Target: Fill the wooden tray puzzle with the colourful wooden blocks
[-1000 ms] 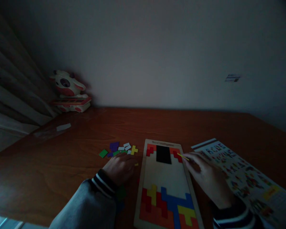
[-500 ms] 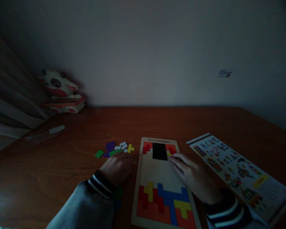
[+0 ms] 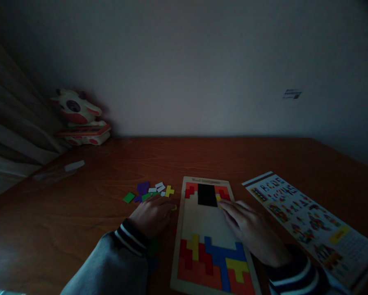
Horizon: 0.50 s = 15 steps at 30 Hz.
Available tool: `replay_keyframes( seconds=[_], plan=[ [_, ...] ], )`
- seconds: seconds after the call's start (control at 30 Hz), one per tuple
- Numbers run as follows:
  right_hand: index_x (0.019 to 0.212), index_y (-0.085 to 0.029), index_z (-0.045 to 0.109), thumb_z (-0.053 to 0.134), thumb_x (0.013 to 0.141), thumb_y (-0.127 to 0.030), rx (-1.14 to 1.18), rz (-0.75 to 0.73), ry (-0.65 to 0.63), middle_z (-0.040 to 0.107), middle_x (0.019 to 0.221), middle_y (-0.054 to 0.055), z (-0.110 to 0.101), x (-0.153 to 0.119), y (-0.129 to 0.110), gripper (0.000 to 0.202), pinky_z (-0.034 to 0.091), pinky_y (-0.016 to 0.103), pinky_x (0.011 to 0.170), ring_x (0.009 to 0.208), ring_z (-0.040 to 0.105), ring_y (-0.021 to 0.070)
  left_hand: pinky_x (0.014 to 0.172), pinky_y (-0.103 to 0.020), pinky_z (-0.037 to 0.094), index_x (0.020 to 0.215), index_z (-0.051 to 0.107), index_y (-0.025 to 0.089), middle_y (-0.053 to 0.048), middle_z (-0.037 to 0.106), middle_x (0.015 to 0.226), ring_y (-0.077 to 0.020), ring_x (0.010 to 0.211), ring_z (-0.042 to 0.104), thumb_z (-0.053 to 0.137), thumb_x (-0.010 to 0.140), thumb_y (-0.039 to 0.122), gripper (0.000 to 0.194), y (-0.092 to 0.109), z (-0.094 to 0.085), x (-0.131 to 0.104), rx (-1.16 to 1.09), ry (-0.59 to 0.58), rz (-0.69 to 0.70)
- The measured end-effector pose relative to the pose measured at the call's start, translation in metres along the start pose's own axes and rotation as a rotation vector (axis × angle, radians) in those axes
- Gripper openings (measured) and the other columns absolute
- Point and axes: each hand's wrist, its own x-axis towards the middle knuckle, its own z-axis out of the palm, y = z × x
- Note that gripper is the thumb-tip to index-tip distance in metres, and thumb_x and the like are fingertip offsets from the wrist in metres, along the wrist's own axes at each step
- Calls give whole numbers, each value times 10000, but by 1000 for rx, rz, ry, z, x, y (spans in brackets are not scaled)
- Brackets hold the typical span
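Note:
A wooden puzzle board (image 3: 199,223) lies in front of me, with red, orange, blue and yellow block-shaped pieces at its near end and a black rectangle (image 3: 207,195) near its far end. My right hand (image 3: 250,227) reaches over the board's right edge. Its fingertips are together on a yellow puzzle piece (image 3: 218,198) beside the black rectangle, partly hidden by the fingers. On the table left of the board rests my left hand (image 3: 151,215), fingers curled. A bit of another yellow puzzle piece (image 3: 173,207) shows at its fingertips; the rest is hidden.
Loose purple (image 3: 143,188), green (image 3: 129,198), white and yellow pieces (image 3: 169,191) lie beyond my left hand. A printed picture sheet (image 3: 307,225) lies on the right. At the back left stands a cow-shaped toy (image 3: 79,116) near a curtain (image 3: 14,123).
My right hand's fingers have drawn closer together and flatter over the yellow piece. My left hand stays almost in place. The whole view has shifted slightly.

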Motion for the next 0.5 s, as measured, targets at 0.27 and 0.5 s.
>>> replay_keyframes(
  seconds=[0.27, 0.5],
  plan=[
    [1186, -148, 656, 527, 880, -94, -132, -5, -65, 683, 1170, 116, -5, 2, -1, 336, 552, 518, 826, 972, 617, 290, 856, -385, 584, 1049, 712, 181, -72, 729, 1100, -236, 979, 683, 521, 830, 58, 316, 1, -2, 1, 1, -7, 1],
    [1274, -172, 601, 495, 917, -120, -36, 43, -86, 604, 1212, 124, 2, -2, 3, 376, 539, 477, 856, 1030, 570, 277, 808, -386, 593, 1010, 716, 188, -69, 741, 1054, -237, 925, 693, 522, 835, 68, 287, 2, 0, 1, 12, 41, 29]
  ],
)
